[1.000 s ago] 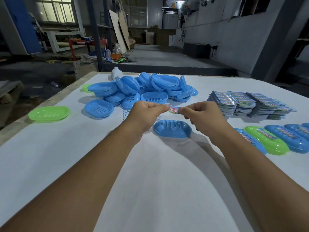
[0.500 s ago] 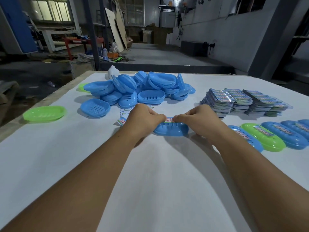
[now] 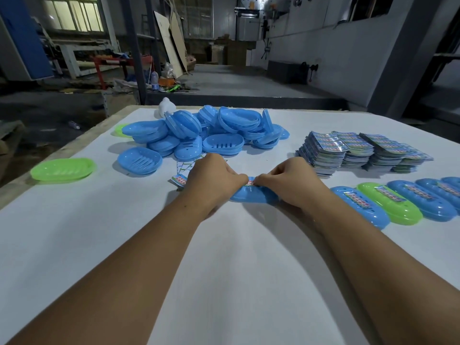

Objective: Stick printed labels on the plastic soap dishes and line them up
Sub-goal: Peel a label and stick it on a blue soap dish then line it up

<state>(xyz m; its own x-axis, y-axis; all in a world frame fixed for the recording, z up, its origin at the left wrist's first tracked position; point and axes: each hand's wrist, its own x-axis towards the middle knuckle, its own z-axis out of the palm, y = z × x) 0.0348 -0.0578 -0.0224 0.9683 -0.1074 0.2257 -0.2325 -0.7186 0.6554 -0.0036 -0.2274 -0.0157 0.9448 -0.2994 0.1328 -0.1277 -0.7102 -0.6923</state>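
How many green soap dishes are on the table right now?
3. One green dish sits alone near the table's left edge, one peeks out behind the blue pile at the far left, and one labelled dish lies in the row on the right. More could be hidden.

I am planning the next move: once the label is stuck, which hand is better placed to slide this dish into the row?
Probably the right hand: it grips the dish on the side toward the row. The left hand is on the far side.
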